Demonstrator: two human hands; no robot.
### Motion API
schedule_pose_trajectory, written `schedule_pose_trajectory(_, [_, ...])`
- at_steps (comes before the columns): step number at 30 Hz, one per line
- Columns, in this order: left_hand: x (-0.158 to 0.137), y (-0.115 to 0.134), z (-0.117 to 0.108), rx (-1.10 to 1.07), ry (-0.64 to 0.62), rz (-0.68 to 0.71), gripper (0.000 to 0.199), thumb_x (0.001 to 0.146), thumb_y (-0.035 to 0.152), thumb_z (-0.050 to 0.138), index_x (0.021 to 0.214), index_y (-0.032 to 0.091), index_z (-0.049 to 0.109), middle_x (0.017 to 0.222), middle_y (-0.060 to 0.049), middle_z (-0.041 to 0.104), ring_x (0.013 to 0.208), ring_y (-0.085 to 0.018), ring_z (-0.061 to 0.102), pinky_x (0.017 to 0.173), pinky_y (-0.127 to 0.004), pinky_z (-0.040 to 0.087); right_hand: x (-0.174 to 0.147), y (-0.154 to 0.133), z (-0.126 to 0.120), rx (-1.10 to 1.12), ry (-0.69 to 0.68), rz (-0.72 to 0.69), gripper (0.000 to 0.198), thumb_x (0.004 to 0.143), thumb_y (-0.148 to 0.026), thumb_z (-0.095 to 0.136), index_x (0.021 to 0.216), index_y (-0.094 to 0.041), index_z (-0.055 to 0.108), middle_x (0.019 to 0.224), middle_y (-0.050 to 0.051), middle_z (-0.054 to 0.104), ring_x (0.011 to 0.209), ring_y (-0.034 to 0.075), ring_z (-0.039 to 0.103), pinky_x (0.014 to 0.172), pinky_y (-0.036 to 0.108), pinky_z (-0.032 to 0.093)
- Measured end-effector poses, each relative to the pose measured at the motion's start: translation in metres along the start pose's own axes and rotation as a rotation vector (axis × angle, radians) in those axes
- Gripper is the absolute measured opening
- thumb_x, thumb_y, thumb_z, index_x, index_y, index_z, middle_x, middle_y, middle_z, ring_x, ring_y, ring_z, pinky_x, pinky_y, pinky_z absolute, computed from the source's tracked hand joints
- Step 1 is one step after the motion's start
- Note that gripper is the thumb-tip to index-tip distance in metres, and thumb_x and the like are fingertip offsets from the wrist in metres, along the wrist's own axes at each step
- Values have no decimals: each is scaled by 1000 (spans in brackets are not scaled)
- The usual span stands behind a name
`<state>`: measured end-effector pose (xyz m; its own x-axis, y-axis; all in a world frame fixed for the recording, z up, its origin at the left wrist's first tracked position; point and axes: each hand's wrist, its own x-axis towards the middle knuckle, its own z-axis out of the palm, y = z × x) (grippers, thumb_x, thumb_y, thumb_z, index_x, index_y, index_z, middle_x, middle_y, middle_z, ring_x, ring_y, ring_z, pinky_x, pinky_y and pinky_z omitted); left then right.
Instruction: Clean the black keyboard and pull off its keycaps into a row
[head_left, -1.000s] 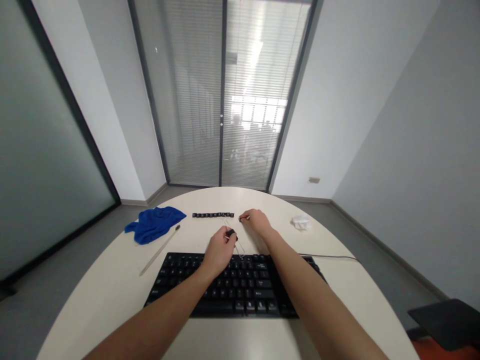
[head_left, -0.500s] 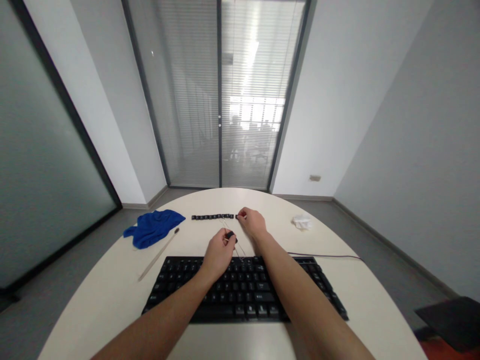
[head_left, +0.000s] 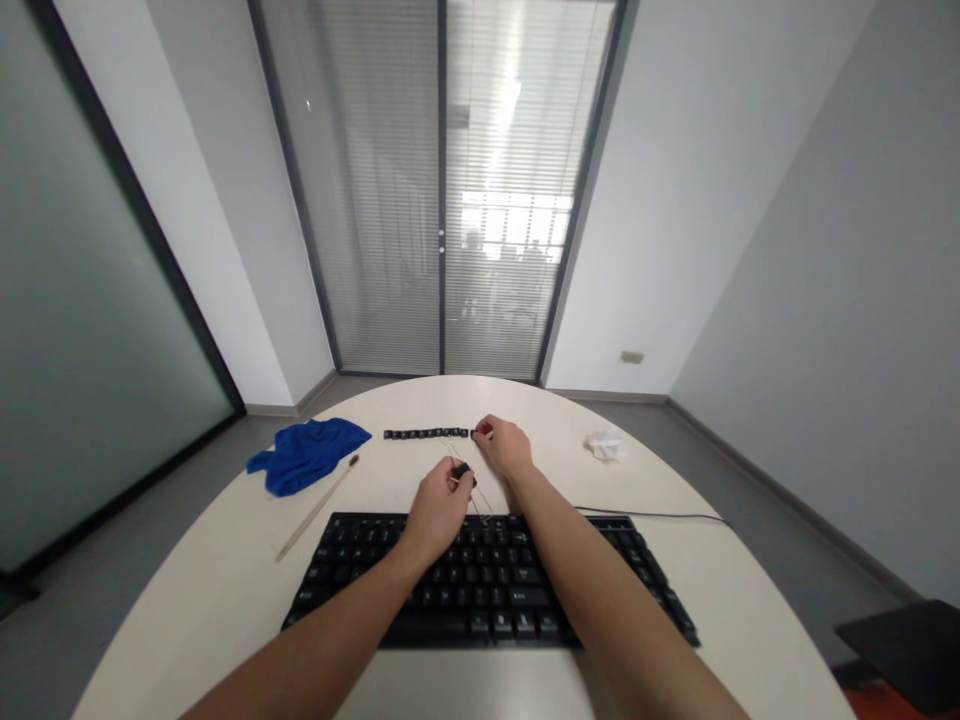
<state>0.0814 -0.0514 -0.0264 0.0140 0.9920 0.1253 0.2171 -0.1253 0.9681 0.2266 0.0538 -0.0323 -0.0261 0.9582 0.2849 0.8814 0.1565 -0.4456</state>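
Note:
Just above the keyboard's top edge, my left hand (head_left: 441, 505) is closed round a keycap puller (head_left: 463, 473) with a dark handle and thin wire prongs at both ends. A row of black keycaps (head_left: 424, 434) lies across the table beyond it. At the row's right end my right hand (head_left: 504, 442) pinches one small black keycap (head_left: 475, 434), with a slight gap between it and the row. The black keyboard (head_left: 450, 625) lies under both forearms, which hide part of its keys.
On the left are a crumpled blue cloth (head_left: 304, 458) and a thin pale brush (head_left: 315, 512) with a dark tip. A crumpled white tissue (head_left: 605, 446) lies at the right. The keyboard's cable (head_left: 660, 514) runs off over the round table's (head_left: 187, 600) right edge.
Both hands keep almost the same place and grip. Only a very slight shift of the whole view is visible.

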Motion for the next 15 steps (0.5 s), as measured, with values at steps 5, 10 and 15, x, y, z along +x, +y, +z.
schedule_pose_trajectory(5, [-1, 3, -1, -3, -5, 2, 14, 86, 33, 56, 82, 19, 56, 72, -1, 63, 59, -14, 58, 48, -21, 35, -1, -2, -2, -3, -8, -6, 15, 90, -35, 63, 100, -25, 69, 97, 2, 74, 88, 18, 64, 71, 26, 39])
schedule_pose_trajectory(10, [-2, 4, -1, -13, -2, 0, 16, 85, 34, 58, 80, 20, 56, 71, -1, 63, 58, -14, 57, 48, -21, 34, -1, -4, -2, -2, -14, -4, 16, 91, -35, 61, 101, -25, 69, 99, 2, 74, 89, 18, 64, 73, 26, 40])
schedule_pose_trajectory(15, [-2, 3, 0, -8, -6, 17, 15, 86, 32, 55, 79, 19, 54, 69, -1, 62, 58, -14, 58, 47, -21, 33, -1, -5, -1, 16, -12, 19, 20, 94, -39, 58, 105, -26, 67, 98, 2, 75, 90, 18, 65, 73, 26, 41])
